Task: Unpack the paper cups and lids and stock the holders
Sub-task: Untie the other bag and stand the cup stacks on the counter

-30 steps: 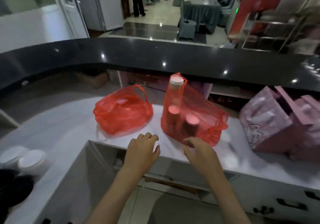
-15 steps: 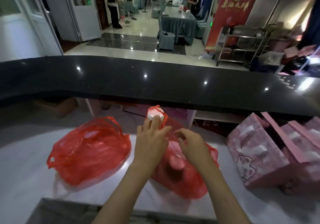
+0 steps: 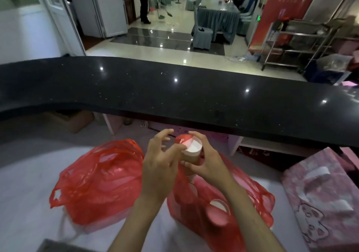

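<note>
Head view shows us the white table (image 3: 29,174) under the black bar top, with two red bags on it. Our bag on the right (image 3: 223,209) stands beside the fuller one on the left (image 3: 97,177), and a tall stack of paper cups (image 3: 191,155) pokes out of its mouth, more cups showing through the plastic below. Our right hand (image 3: 206,162) wraps the top of the stack, its grip curled around the brown wall just under the white rim. Our left hand (image 3: 159,166) sits against the stack with fingers spread and loosely bent; its grip on the red plastic looks like a light pinch, though we cannot tell for sure. To do this well, we should peel the bag's handle off the rim first, then lift straight up, keeping the stack upright so it does not buckle.
</note>
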Motion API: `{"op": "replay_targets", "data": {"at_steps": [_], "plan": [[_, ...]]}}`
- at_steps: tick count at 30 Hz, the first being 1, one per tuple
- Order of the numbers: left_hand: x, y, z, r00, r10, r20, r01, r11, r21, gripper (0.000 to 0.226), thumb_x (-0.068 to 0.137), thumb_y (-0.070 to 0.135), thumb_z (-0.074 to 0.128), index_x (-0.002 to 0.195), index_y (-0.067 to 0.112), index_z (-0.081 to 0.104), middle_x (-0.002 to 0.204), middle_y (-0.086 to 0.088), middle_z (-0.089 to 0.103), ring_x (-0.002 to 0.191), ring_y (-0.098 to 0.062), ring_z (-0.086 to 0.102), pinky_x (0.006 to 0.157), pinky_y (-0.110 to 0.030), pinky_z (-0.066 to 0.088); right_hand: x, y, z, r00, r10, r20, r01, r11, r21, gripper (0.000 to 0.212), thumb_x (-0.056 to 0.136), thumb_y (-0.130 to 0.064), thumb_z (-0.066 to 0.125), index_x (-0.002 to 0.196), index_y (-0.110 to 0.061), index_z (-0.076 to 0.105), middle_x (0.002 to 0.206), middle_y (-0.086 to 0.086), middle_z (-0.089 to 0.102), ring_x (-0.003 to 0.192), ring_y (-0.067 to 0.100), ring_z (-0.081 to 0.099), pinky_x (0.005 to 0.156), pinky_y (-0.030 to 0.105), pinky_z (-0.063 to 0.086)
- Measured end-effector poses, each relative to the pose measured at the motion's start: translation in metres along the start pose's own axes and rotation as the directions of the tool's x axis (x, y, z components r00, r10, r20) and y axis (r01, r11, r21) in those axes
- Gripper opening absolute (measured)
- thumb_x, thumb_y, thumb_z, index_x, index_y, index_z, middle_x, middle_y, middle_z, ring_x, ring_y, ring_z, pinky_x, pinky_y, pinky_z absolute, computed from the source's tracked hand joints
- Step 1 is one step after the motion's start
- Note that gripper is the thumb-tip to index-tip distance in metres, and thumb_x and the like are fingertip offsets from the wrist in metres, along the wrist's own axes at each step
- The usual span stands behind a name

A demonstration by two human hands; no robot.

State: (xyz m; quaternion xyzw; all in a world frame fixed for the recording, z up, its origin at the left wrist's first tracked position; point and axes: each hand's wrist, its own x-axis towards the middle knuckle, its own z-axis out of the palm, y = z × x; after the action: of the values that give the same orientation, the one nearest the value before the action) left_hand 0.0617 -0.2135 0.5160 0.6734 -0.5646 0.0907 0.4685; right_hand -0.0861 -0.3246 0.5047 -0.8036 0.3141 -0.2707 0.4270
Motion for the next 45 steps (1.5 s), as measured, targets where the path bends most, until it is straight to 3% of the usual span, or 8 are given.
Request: {"op": "replay_targets", "data": {"at_steps": [7,10,14,20,31,39,42,45], "plan": [[0.008,-0.028,0.013,0.969,-0.247,-0.005,0.246,0.968,-0.039,0.054,0.087,-0.009,0.064,0.135,0.017,0.07,0.14,0.014,0.064,0.12,-0.009,0.048,0.103,-0.038,0.05,0.002,0.029,0.01,0.991,0.116,0.066,-0.117,0.993,-0.001,0.093,0.058,-0.031,0.101,0.133,-0.05,0.049,0.122,-0.036,0.064,0.114,-0.006,0.064,0.094,0.028,0.056],[0.004,-0.038,0.019,0.935,-0.329,0.133,0.337,0.941,-0.039,0.055,0.091,-0.002,0.062,0.143,0.016,0.063,0.149,0.012,0.057,0.128,-0.011,0.048,0.112,-0.03,0.043,-0.002,0.038,0.011,0.992,0.098,0.077,-0.098,0.995,-0.003,0.101,0.056,-0.031,0.102,0.142,-0.039,0.049,0.126,-0.027,0.066,0.117,0.002,0.065,0.095,0.035,0.058],[0.0,-0.051,0.025,0.84,-0.448,0.306,0.457,0.888,0.044,0.057,0.096,0.012,0.065,0.152,0.011,0.053,0.159,0.002,0.047,0.142,-0.024,0.043,0.118,-0.03,0.031,-0.007,0.036,0.006,0.998,0.056,0.023,-0.057,0.998,0.0,0.103,0.058,-0.038,0.103,0.143,-0.037,0.045,0.131,-0.029,0.06,0.123,0.001,0.062,0.095,0.021,0.054],[0.004,-0.054,0.028,0.781,-0.532,0.328,0.52,0.844,0.129,0.062,0.097,0.028,0.058,0.155,0.009,0.046,0.164,-0.002,0.04,0.147,-0.026,0.034,0.122,-0.041,0.027,-0.025,0.036,-0.005,0.996,0.038,-0.076,-0.038,0.999,-0.001,0.103,0.058,-0.048,0.099,0.144,-0.027,0.046,0.132,-0.031,0.057,0.124,-0.004,0.058,0.097,0.01,0.047],[0.011,-0.045,0.036,0.809,-0.469,0.353,0.466,0.879,0.101,0.066,0.088,0.05,0.055,0.147,0.02,0.058,0.153,0.005,0.052,0.14,-0.023,0.04,0.116,-0.047,0.037,-0.026,0.024,-0.048,0.98,0.011,-0.198,-0.014,1.0,-0.014,0.101,0.061,-0.044,0.099,0.143,-0.013,0.048,0.118,-0.021,0.065,0.101,0.003,0.068,0.075,0.014,0.053],[0.016,-0.025,0.028,0.986,-0.04,0.165,0.077,0.97,-0.229,0.033,0.094,0.005,0.071,0.122,0.021,0.075,0.144,0.009,0.056,0.146,-0.013,0.041,0.119,-0.028,0.034,-0.021,0.02,-0.083,0.933,0.104,-0.345,0.005,0.953,0.302,0.102,0.06,-0.033,0.1,0.145,-0.016,0.046,0.128,0.005,0.069,0.116,0.021,0.07,0.092,0.039,0.061],[0.018,-0.017,0.026,0.969,0.052,0.241,0.002,0.976,-0.219,0.032,0.103,0.031,0.06,0.131,0.023,0.071,0.144,0.013,0.059,0.147,-0.007,0.04,0.121,-0.039,0.034,-0.016,0.013,-0.095,0.927,0.122,-0.354,0.04,0.908,0.418,0.1,0.063,-0.024,0.098,0.145,-0.009,0.043,0.126,0.013,0.07,0.115,0.032,0.07,0.093,0.052,0.06],[0.018,-0.018,0.029,0.922,-0.081,0.379,0.122,0.989,-0.084,0.055,0.101,0.069,0.039,0.141,0.037,0.061,0.142,0.023,0.058,0.142,0.002,0.041,0.12,-0.049,0.031,-0.013,0.002,-0.103,0.909,0.141,-0.393,0.082,0.863,0.498,0.086,0.064,-0.014,0.092,0.136,-0.007,0.046,0.101,-0.002,0.077,0.092,0.021,0.074,0.075,0.037,0.063]]}}
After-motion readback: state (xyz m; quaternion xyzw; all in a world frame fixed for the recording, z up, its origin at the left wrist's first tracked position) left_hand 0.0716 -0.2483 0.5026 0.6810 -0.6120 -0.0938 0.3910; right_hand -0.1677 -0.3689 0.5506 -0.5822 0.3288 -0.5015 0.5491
